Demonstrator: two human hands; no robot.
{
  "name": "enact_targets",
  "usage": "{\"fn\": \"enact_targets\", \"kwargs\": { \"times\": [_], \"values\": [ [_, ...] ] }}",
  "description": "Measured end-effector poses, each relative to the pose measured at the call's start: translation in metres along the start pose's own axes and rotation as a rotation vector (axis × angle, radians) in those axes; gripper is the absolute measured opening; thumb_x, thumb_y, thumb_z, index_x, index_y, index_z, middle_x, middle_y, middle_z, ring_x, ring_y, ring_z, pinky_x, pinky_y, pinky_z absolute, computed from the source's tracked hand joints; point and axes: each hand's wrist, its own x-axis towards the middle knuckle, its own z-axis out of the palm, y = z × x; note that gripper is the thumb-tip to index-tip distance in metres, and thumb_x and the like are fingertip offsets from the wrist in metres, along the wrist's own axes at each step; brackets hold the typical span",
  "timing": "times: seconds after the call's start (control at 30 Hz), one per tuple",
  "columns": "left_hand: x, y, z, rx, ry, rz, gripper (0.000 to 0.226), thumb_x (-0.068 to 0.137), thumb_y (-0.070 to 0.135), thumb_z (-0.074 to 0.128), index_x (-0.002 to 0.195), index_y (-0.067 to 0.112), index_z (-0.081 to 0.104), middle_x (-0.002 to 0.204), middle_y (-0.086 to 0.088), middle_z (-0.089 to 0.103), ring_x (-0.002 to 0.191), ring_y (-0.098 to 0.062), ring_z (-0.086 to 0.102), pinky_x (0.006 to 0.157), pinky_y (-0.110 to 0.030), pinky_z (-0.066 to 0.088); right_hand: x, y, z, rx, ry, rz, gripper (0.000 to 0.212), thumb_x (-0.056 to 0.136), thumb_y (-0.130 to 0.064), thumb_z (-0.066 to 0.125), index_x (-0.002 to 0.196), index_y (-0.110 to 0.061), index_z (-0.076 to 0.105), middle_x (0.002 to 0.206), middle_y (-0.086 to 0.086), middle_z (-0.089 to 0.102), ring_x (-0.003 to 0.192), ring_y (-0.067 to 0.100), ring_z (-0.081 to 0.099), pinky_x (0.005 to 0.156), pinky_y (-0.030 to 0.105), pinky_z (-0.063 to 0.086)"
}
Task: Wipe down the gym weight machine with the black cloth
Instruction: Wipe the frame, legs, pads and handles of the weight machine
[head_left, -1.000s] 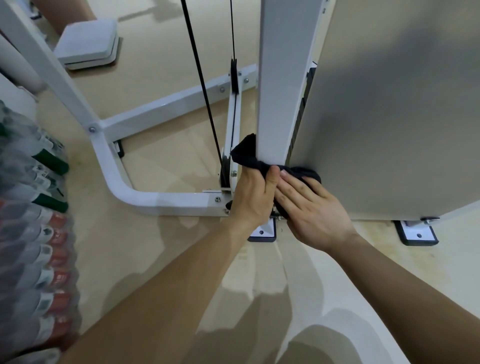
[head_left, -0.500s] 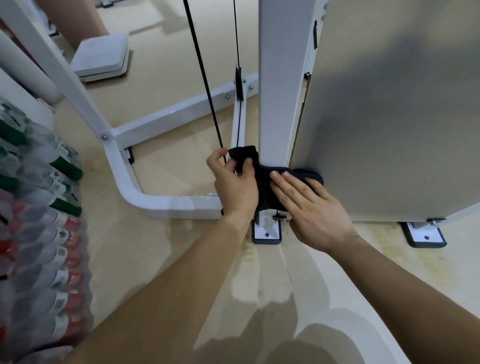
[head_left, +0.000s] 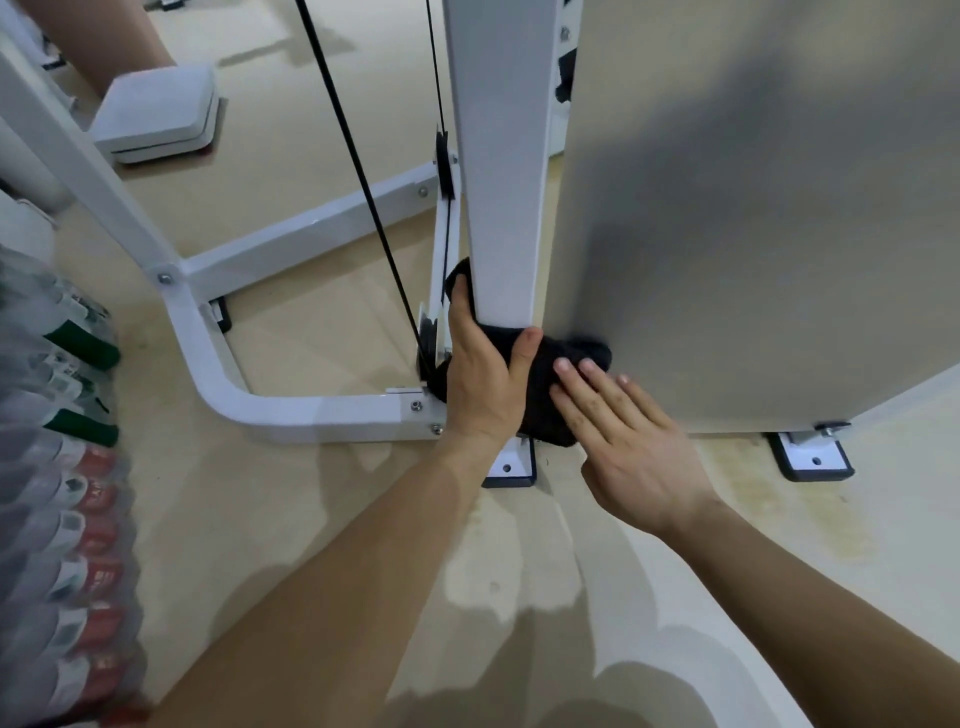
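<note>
We see the left hand (head_left: 483, 379) wrapped around the foot of the white upright post (head_left: 498, 156) of the weight machine. Its fingers curl behind the post and its thumb lies across the front, pinching the black cloth (head_left: 553, 364) against the metal. Half a second ago this hand sat further left, beside the black cable (head_left: 353, 156), with the thumb lifted clear and only the fingers hooked over the cloth's left end. Now it has closed in on the post, much as it stood a full second ago.

The cloth wraps the post's base. One end pokes up on the left side of the post, above the left hand's knuckles, and the rest bunches to the right, touching the lower corner of the grey panel (head_left: 753, 208). The right hand (head_left: 623, 447) lies flat with its fingers straight and close together, fingertips pressing on the cloth's right part. It has stayed in nearly the same place, with less of the fingers lying over the cloth than before.

Below the hands, the post's foot plate (head_left: 511, 467) rests on the beige floor (head_left: 311, 519). The curved white base frame (head_left: 311, 408) runs off to the left. Shrink-wrapped bottles (head_left: 62, 519) fill the left edge, blurred.
</note>
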Motion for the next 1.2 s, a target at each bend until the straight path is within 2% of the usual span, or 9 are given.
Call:
{"fn": "enact_targets", "kwargs": {
  "times": [0.1,0.2,0.27,0.43,0.53,0.63,0.83,1.07,1.2],
  "values": [
    [-0.001,-0.006,0.011,-0.025,0.095,0.032,0.082,0.093,0.029,0.066,0.152,-0.004,0.019,0.151,-0.019,0.038,0.13,-0.016,0.037,0.1,0.005,0.021,-0.016,-0.012,0.029,0.101,-0.031,-0.028,0.058,0.077,-0.014,0.04,0.131,-0.005,0.058,0.122,0.015,0.063,0.104,0.035,0.064,0.086,0.042,0.053],
    [-0.009,-0.015,0.026,-0.015,0.211,0.016,0.069,0.094,0.023,0.059,0.143,-0.014,0.028,0.138,-0.028,0.049,0.116,-0.02,0.044,0.094,0.007,0.024,-0.021,-0.033,0.051,0.14,-0.046,-0.067,0.017,0.066,-0.013,0.061,0.082,-0.013,0.065,0.078,0.005,0.059,0.064,0.027,0.055,0.055,0.033,0.044],
    [-0.019,-0.036,0.036,0.035,0.187,-0.041,0.06,0.097,0.013,0.059,0.142,-0.014,0.031,0.132,-0.03,0.052,0.112,-0.023,0.044,0.093,0.0,0.03,-0.022,-0.047,0.066,0.195,-0.123,-0.055,0.016,0.06,-0.015,0.071,0.068,-0.017,0.057,0.068,0.002,0.053,0.057,0.025,0.051,0.049,0.031,0.04],
    [-0.04,-0.09,0.035,0.186,-0.126,-0.333,0.06,0.102,0.031,0.05,0.152,0.012,0.024,0.141,-0.013,0.053,0.124,-0.035,0.052,0.099,-0.038,0.04,-0.022,-0.061,0.09,0.263,-0.225,0.03,0.017,0.059,-0.019,0.074,0.067,-0.019,0.059,0.066,-0.002,0.053,0.056,0.021,0.054,0.048,0.025,0.03],
    [-0.024,-0.073,0.022,0.163,-0.135,-0.202,0.058,0.102,0.028,0.05,0.151,0.009,0.027,0.139,-0.012,0.054,0.122,-0.029,0.052,0.097,-0.032,0.039,-0.016,-0.06,0.087,0.297,-0.304,0.048,0.003,0.073,-0.021,0.063,0.074,-0.019,0.062,0.074,-0.001,0.056,0.066,0.023,0.059,0.052,0.027,0.033],
    [-0.007,-0.05,0.015,0.024,-0.025,-0.029,0.063,0.101,0.025,0.054,0.151,-0.001,0.026,0.143,-0.016,0.048,0.118,-0.015,0.044,0.097,-0.014,0.034,-0.003,-0.061,0.082,0.323,-0.304,0.071,0.019,0.091,-0.023,0.046,0.096,-0.018,0.064,0.096,0.0,0.06,0.088,0.025,0.06,0.062,0.031,0.037],
    [-0.006,-0.062,0.023,-0.04,0.054,0.127,0.082,0.093,0.046,0.048,0.14,-0.019,0.029,0.136,-0.031,0.048,0.117,-0.019,0.042,0.097,0.004,0.025,0.009,-0.064,0.088,0.353,-0.318,0.08,0.022,0.097,-0.025,0.039,0.1,-0.018,0.059,0.101,0.0,0.056,0.092,0.025,0.056,0.064,0.032,0.035],
    [-0.038,-0.121,0.053,0.111,-0.034,-0.109,0.087,0.086,0.051,0.052,0.147,-0.007,0.028,0.136,-0.021,0.055,0.116,-0.039,0.057,0.089,-0.036,0.043,-0.003,-0.047,0.111,0.383,-0.296,0.172,0.02,0.098,-0.028,0.042,0.097,-0.019,0.06,0.099,-0.001,0.057,0.092,0.024,0.059,0.063,0.032,0.041],
    [-0.052,-0.141,0.055,0.339,-0.123,-0.194,0.086,0.086,0.042,0.071,0.148,-0.002,0.032,0.146,-0.022,0.047,0.138,-0.038,0.042,0.108,-0.048,0.04,-0.006,-0.043,0.114,0.378,-0.34,0.191,0.021,0.099,-0.028,0.039,0.104,-0.022,0.058,0.104,-0.003,0.056,0.097,0.023,0.057,0.065,0.032,0.039]
  ]
}}
